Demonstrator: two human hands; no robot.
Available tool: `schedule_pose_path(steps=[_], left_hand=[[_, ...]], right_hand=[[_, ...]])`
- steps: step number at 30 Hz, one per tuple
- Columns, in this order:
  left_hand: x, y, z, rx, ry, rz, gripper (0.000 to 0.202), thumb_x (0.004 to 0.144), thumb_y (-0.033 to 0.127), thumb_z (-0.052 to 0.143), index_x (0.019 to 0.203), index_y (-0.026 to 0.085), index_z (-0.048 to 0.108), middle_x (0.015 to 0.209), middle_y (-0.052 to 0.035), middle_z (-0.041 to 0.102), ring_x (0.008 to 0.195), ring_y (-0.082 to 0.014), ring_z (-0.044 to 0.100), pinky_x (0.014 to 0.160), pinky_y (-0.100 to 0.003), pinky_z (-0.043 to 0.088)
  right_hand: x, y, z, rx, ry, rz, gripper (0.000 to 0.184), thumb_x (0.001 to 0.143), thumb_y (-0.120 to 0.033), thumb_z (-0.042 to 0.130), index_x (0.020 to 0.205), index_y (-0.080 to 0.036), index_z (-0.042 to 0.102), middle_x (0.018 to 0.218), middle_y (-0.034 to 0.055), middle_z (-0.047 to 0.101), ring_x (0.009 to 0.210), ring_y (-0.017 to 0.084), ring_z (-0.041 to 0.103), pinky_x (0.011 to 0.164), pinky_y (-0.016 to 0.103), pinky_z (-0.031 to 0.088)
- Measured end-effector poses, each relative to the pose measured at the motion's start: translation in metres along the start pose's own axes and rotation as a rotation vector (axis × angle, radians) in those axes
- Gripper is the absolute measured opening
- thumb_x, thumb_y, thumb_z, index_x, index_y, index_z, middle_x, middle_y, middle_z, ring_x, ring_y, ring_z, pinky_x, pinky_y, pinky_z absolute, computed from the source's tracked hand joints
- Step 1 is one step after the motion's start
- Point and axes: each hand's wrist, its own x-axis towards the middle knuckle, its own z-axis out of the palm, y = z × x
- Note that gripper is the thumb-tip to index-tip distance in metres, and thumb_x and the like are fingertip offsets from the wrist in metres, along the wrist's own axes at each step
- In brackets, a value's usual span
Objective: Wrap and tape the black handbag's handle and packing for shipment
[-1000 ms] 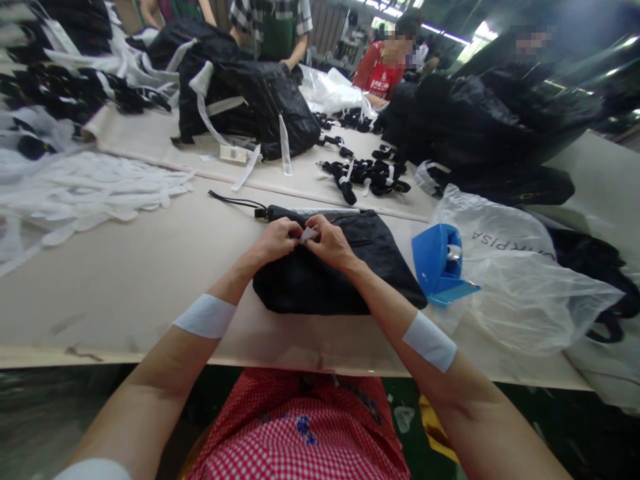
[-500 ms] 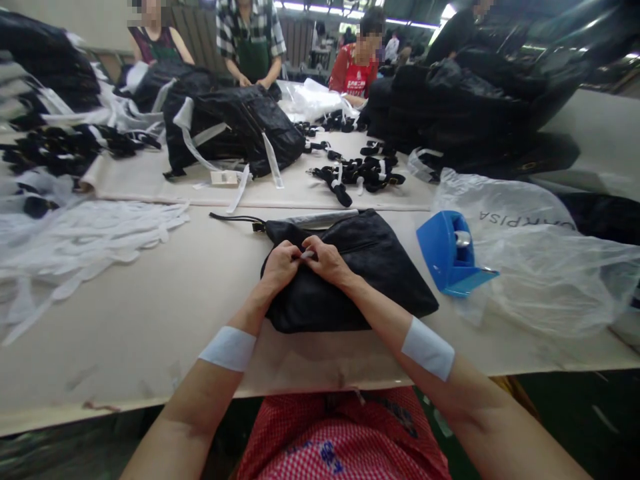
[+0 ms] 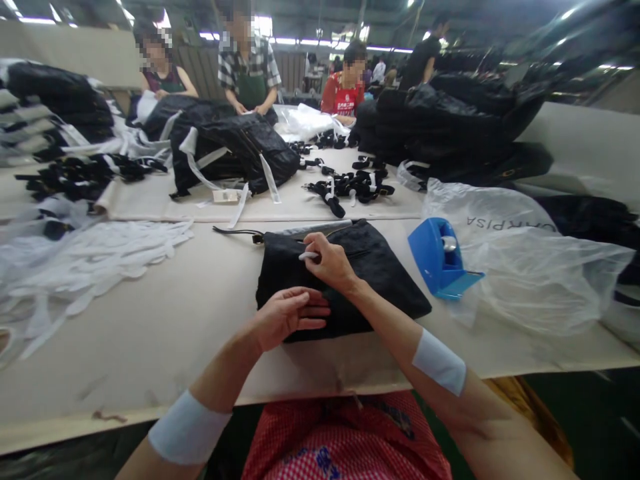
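A black bag (image 3: 385, 280) lies flat on the table in front of me, its thin wrist strap trailing off at the upper left. Over the bag's upper middle, my right hand (image 3: 330, 261) is closed in a pinch on a small white strip (image 3: 309, 256); whether the strip is fixed to the bag I cannot tell. My left hand (image 3: 293, 317) rests by the bag's lower front, fingers stretched out with nothing in them. A grey-white wrapped length (image 3: 320, 229) runs along the bag's top edge.
Right of the bag stands a blue tape dispenser (image 3: 440, 260), beside a clear plastic bag (image 3: 540, 267). White strips (image 3: 115, 260) lie left. Behind are black straps (image 3: 350, 190), a black bag (image 3: 235, 147) and a tall black pile (image 3: 450, 127). Several people work across the table.
My left hand has let go near the white strip and moved down toward the bag's front edge, its fingers opening. The right hand stays pinched on the strip. The camera view has shifted slightly.
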Motion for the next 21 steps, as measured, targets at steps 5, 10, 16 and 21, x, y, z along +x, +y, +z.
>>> schedule_pose_path(steps=[5, 10, 16, 21], left_hand=[[0.02, -0.005, 0.003, -0.178, 0.218, 0.04, 0.023, 0.094, 0.023, 0.05, 0.089, 0.009, 0.068, 0.089, -0.0135, 0.075, 0.087, -0.021, 0.073, 0.091, -0.038, 0.057], [0.027, 0.013, 0.0, 0.451, 0.397, 0.282, 0.027, 0.093, 0.026, 0.047, 0.08, 0.014, 0.067, 0.085, -0.0106, 0.071, 0.082, -0.0212, 0.069, 0.084, -0.038, 0.058], [0.035, 0.03, -0.025, 1.425, 0.374, 0.991, 0.017, 0.082, 0.018, 0.066, 0.098, 0.021, 0.07, 0.111, -0.0081, 0.068, 0.104, -0.0228, 0.063, 0.093, -0.037, 0.052], [0.063, 0.027, -0.051, 1.505, 0.378, 0.948, 0.007, 0.086, 0.022, 0.067, 0.079, 0.021, 0.066, 0.084, -0.003, 0.07, 0.081, -0.0192, 0.061, 0.08, -0.034, 0.051]], right_hand=[[-0.021, -0.011, -0.002, -0.121, -0.002, -0.195, 0.039, 0.076, -0.006, 0.052, 0.112, -0.02, 0.058, 0.083, 0.0023, 0.069, 0.08, 0.019, 0.066, 0.079, 0.03, 0.052], [-0.023, -0.011, -0.004, -0.118, -0.062, -0.256, 0.041, 0.08, -0.009, 0.054, 0.12, -0.019, 0.056, 0.087, 0.0041, 0.071, 0.082, 0.02, 0.067, 0.079, 0.031, 0.054], [-0.008, -0.002, -0.005, 0.108, -0.119, -0.105, 0.054, 0.077, -0.01, 0.06, 0.128, -0.021, 0.049, 0.087, -0.0011, 0.072, 0.077, 0.016, 0.069, 0.078, 0.026, 0.054], [-0.006, 0.012, 0.008, 0.277, -0.115, 0.03, 0.06, 0.077, -0.012, 0.061, 0.134, -0.021, 0.046, 0.085, -0.0023, 0.069, 0.072, 0.014, 0.067, 0.074, 0.025, 0.054]])
